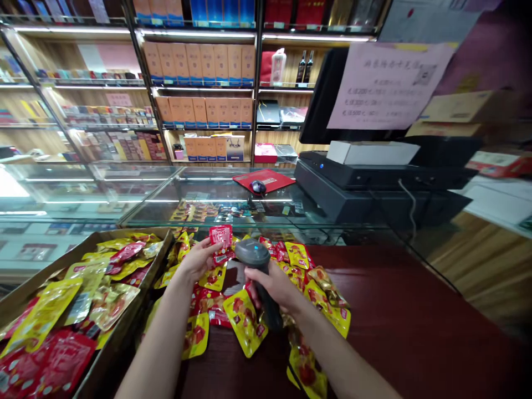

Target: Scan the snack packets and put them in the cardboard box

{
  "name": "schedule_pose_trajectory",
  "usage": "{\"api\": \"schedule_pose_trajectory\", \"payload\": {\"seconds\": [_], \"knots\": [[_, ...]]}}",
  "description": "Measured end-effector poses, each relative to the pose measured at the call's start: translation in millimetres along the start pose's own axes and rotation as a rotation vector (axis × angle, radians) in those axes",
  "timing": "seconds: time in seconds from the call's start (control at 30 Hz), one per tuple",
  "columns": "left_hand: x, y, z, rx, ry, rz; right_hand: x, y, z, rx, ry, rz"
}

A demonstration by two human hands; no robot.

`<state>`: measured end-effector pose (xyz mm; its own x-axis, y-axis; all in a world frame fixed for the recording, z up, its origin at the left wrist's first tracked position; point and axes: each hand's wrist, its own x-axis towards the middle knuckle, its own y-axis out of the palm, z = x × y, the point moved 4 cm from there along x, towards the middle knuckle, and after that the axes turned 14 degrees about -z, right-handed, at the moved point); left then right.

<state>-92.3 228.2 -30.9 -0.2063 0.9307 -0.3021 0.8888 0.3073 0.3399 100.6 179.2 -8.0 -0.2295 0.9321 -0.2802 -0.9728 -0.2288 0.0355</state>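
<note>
Forearms [160,338], bare, reach up from the bottom edge over a dark red table [394,316], and both hands are busy! Left hand [196,259] has a narrow pinch, thumb and fingertips together on the side of a small red packet [220,237], held up above the pile. Right hand [279,284] goes for the fuller grip, fingers wrapped round the handle of a dark scanner [252,253], no slack to be seen there, a small blue light glowing on its head. And that head sits just beside the red packet! Below them, yellow packets [245,322] and red ones lie loose across the tabletop, one yellow packet right under the scanner handle. Over on the left, a cardboard box [152,274] is heaped with more of the same. Beyond the table stands a glass counter [199,180], a mouse [258,187] resting on a red mat [277,179], and to the right a dark monitor [322,100] with a handwritten sheet [386,91] across it
</note>
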Motion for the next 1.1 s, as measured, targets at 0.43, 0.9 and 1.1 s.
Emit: {"api": "schedule_pose_trajectory", "payload": {"seconds": [0.43,0.9,1.1], "knots": [[-1.7,-8.3,-12.6,0.067,0.073,-0.022,-15.6,43.5,-25.4,-0.196,-0.107,0.019],[-2.1,-10.8,-8.5,0.164,0.062,-0.051,-17.1,48.9,-28.8,-0.193,-0.053,0.027],[-5.1,-9.7,-11.1,0.146,0.043,-0.057,-16.0,48.7,-30.9,-0.181,-0.06,0.034]]}}
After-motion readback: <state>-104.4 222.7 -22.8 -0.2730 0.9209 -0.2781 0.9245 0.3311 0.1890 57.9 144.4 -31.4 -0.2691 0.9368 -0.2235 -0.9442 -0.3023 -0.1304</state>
